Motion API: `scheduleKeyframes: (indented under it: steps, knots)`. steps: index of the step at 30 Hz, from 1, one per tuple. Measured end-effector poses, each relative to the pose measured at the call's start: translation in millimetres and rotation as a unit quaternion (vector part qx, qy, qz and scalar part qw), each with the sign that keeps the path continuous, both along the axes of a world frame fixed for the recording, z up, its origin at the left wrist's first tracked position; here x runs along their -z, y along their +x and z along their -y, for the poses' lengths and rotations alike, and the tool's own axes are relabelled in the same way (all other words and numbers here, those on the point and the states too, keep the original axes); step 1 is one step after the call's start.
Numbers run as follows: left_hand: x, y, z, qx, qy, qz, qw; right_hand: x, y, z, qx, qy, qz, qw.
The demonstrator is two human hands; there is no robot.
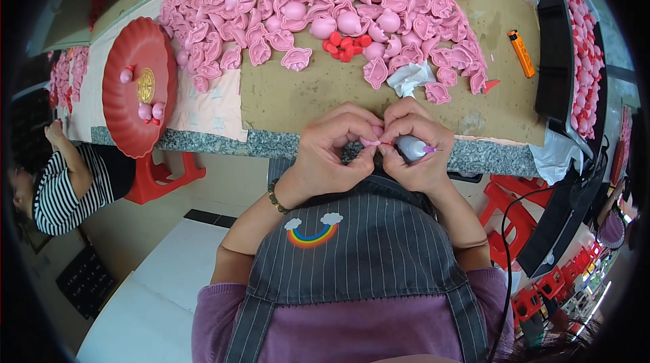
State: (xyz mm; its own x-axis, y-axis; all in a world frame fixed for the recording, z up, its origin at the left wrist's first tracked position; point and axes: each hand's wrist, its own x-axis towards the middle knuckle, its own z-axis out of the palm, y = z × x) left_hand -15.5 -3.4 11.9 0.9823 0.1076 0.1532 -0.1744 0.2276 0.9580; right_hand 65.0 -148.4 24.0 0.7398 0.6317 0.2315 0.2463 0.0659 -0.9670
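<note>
Close together at the table's front edge, both hands are closed. My left hand (337,150) pinches a small pink plastic piece (370,139) between thumb and fingertips. Against that piece, my right hand (425,138) brings its thumb and forefinger; a thin red bit shows there, too small to name. A small whitish glue bottle (410,149) with a purple nozzle is tucked in my right hand, its tip pointing right. Just beyond my hands lie a crumpled white tissue (411,78) and several small red plastic parts (345,46).
A big heap of pink plastic shells (291,11) spreads over the table. A red scalloped tray (115,119) with a few pink-and-red pieces stands left. An orange utility knife (521,53) and a black-rimmed tray (552,45) lie right. A person in stripes (71,187) sits far left.
</note>
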Motion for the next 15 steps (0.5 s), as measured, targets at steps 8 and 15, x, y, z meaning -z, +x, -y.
scheduleKeyframes:
  steps: [8,15]
  knots:
    - [0.6,-0.1,0.7,-0.001,0.020,0.001,1.000,-0.1,0.1,1.2,0.004,-0.004,0.014,1.000]
    - [-0.5,0.1,-0.1,0.002,0.031,-0.009,0.999,-0.4,0.1,1.3,0.007,0.000,0.013,1.000]
